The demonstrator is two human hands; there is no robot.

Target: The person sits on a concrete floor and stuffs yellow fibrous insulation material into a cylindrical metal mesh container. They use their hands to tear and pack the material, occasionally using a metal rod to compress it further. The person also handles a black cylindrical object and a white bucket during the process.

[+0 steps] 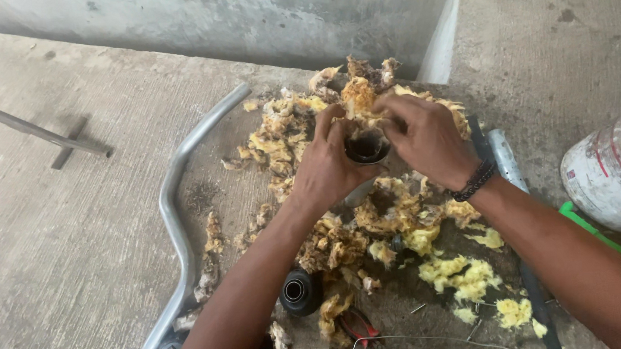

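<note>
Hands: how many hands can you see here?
2. The left hand grips a dark metal tube over the yellow fluff pile. The right hand pinches fluff at the tube's open top. No other person's hand is in view.
</note>
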